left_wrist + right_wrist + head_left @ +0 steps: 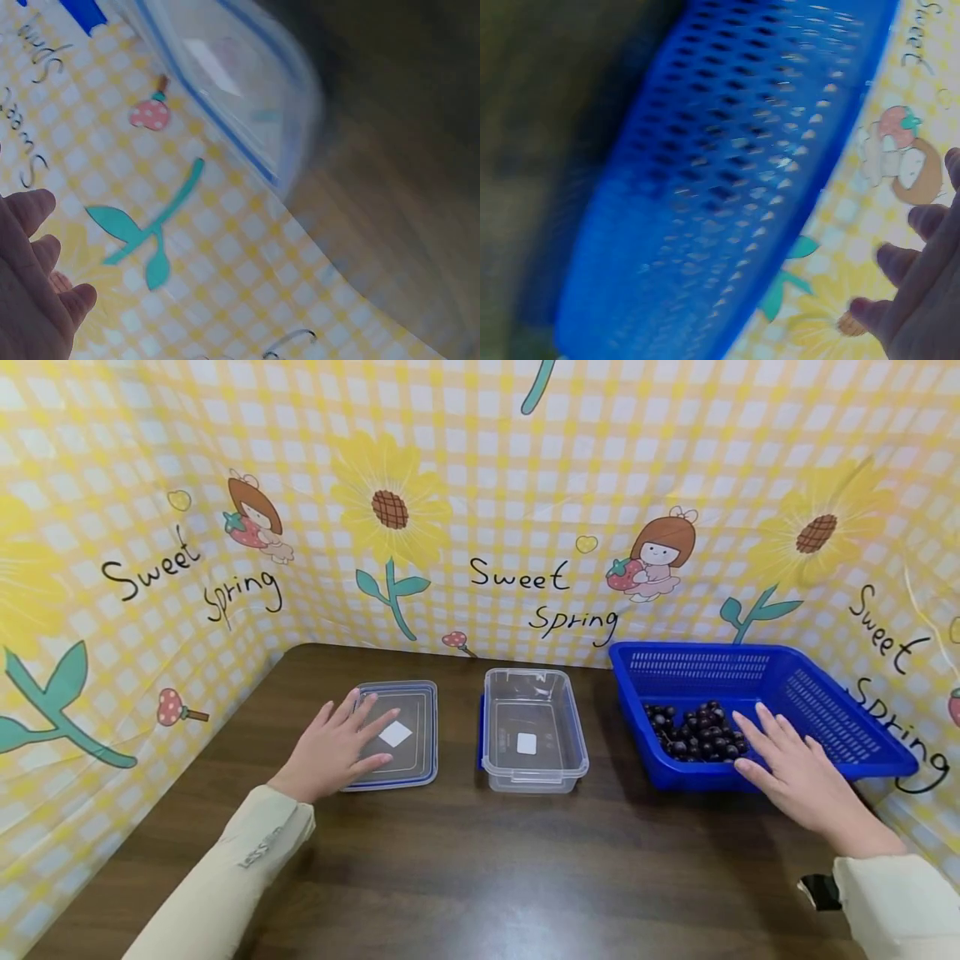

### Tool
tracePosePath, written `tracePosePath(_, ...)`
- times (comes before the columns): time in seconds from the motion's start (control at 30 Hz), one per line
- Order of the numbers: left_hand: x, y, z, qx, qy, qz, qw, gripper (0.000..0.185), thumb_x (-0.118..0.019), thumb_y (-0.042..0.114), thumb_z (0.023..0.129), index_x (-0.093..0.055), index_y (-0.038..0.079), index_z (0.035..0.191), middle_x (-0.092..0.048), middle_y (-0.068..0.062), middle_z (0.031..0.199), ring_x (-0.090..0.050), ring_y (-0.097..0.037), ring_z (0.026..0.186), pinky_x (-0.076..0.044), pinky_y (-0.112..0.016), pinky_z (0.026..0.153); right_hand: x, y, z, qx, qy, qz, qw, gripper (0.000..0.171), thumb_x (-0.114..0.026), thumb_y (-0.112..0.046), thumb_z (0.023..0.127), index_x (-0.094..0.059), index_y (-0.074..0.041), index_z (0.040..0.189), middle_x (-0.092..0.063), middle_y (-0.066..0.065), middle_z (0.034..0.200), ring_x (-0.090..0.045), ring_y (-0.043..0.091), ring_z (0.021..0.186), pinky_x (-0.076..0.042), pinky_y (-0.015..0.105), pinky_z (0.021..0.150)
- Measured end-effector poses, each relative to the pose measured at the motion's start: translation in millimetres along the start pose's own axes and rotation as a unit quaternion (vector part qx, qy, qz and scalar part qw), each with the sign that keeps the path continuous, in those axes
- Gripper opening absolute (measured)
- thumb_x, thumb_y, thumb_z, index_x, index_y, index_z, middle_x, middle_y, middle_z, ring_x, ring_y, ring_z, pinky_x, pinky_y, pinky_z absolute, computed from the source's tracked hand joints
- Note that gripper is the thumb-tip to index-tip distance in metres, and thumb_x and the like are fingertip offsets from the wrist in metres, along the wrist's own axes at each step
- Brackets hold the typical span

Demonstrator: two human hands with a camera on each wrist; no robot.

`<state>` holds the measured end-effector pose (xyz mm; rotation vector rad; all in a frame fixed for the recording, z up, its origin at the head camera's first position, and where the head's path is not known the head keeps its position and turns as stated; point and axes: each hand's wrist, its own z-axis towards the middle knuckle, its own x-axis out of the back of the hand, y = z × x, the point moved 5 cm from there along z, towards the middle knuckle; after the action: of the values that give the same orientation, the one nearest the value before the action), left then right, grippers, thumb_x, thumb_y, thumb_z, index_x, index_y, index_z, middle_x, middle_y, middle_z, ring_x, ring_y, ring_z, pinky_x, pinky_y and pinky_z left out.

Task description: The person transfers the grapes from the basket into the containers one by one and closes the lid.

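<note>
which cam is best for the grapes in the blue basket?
Head view: the dark grapes lie piled in the blue basket, just beyond the right hand. Right wrist view shows only the blurred basket wall, no grapes. Left wrist view shows neither.

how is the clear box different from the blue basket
The clear box is see-through with solid walls; the blue basket is opaque blue with perforated walls. The box is empty apart from a white sticker on its base, while the basket holds dark grapes. The box looks smaller and stands mid-table; the basket sits to its right, under the right hand. Both are open-topped plastic rectangles on the table.
</note>
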<state>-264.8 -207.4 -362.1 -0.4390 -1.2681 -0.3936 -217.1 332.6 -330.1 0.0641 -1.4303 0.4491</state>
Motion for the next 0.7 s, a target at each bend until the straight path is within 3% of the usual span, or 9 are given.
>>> tracePosePath(0.2,1.4,29.9,33.6,-0.046,-0.003,-0.049,0.9977,0.072,-0.037,0.061,0.095,-0.037,0.013,0.149,-0.033,-0.021,0.15,-0.018,-0.043,0.141,-0.017,-0.061,0.11,17.4,-15.5,32.7,-0.014,-0.068,0.101,0.992,0.066,-0.035,-0.039,0.104,-0.003,-0.01,0.155,0.002,0.027,0.156,-0.007,0.054,0.137,-0.013,0.073,0.099)
tracePosePath(0.37,-3.3,53.7,63.3,-0.066,-0.026,-0.084,0.9939,0.082,-0.018,0.07,0.093,-0.033,0.014,0.15,-0.031,-0.019,0.152,-0.015,-0.04,0.142,-0.018,-0.061,0.11,20.0,-25.2,57.8,-0.028,-0.137,0.144,0.98,0.069,-0.034,-0.043,0.103,-0.003,-0.008,0.154,-0.001,0.029,0.155,-0.005,0.052,0.138,-0.011,0.071,0.103)
tracePosePath(0.53,-14.1,68.2,84.0,-0.06,-0.065,-0.1,0.991,0.071,-0.03,0.061,0.097,-0.028,0.015,0.152,-0.029,-0.017,0.153,-0.012,-0.037,0.144,-0.015,-0.058,0.112,17.4,-25.2,78.3,-0.057,-0.177,0.118,0.975,0.078,-0.038,-0.053,0.099,-0.007,-0.006,0.154,-0.018,0.035,0.15,-0.028,0.056,0.129,-0.029,0.068,0.097)
tracePosePath(0.57,-15.5,70.4,87.0,-0.057,-0.073,-0.106,0.9901,0.069,-0.035,0.058,0.098,-0.028,0.016,0.152,-0.028,-0.017,0.153,-0.011,-0.037,0.144,-0.014,-0.058,0.112,16.7,-23.8,82.2,-0.066,-0.179,0.123,0.974,0.079,-0.041,-0.052,0.099,-0.007,-0.006,0.154,-0.021,0.036,0.148,-0.039,0.055,0.123,-0.038,0.064,0.092)
tracePosePath(0.63,-17.5,74.9,92.7,-0.052,-0.084,-0.112,0.9888,0.067,-0.04,0.054,0.098,-0.029,0.016,0.152,-0.028,-0.016,0.154,-0.011,-0.037,0.144,-0.013,-0.058,0.112,15.6,-20.0,88.5,-0.086,-0.184,0.147,0.968,0.08,-0.044,-0.048,0.099,-0.006,-0.005,0.153,-0.022,0.038,0.147,-0.045,0.054,0.117,-0.047,0.057,0.082)
tracePosePath(0.7,-18.8,79.2,97.7,-0.05,-0.092,-0.114,0.988,0.066,-0.042,0.052,0.098,-0.031,0.016,0.151,-0.029,-0.016,0.153,-0.011,-0.037,0.144,-0.012,-0.058,0.112,13.6,-15.4,93.0,-0.104,-0.196,0.192,0.956,0.08,-0.047,-0.043,0.099,-0.003,-0.003,0.153,-0.021,0.039,0.146,-0.049,0.052,0.115,-0.051,0.051,0.078)
